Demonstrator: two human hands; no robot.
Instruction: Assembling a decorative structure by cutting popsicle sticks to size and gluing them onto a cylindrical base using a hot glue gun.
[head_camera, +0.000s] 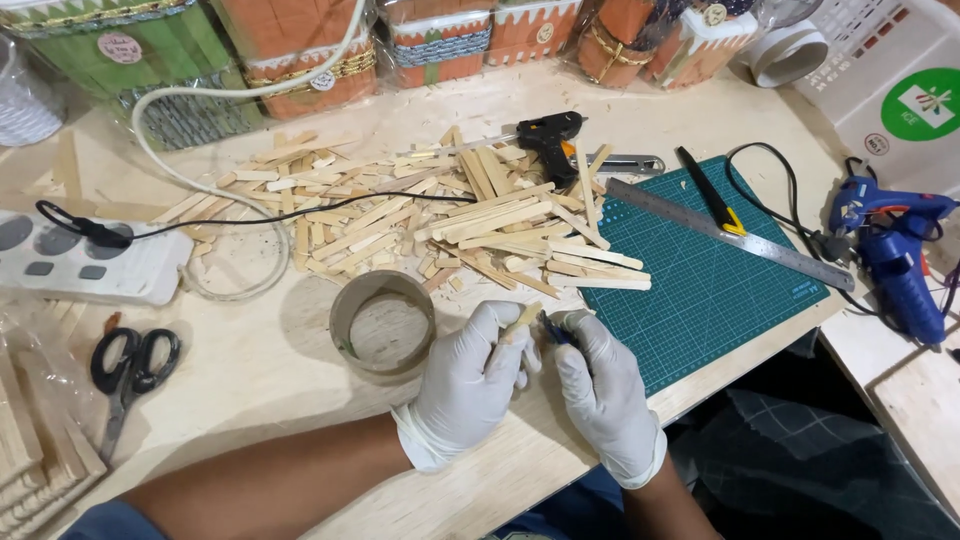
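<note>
Both gloved hands sit at the bench's near edge: my left hand (468, 375) is closed around a short wooden stick (522, 320), and my right hand (600, 385) grips a small dark-handled cutting tool (556, 330) whose tip meets the stick. I judge I'm trimming its end. Just left stands a cardboard ring (382, 322); beyond lies the stick pile (440, 225), mid-bench, with the green cutting mat (700, 280) toward the right edge. Next calls for steady pressure, keeping my left fingertips off the blade's path.
</note>
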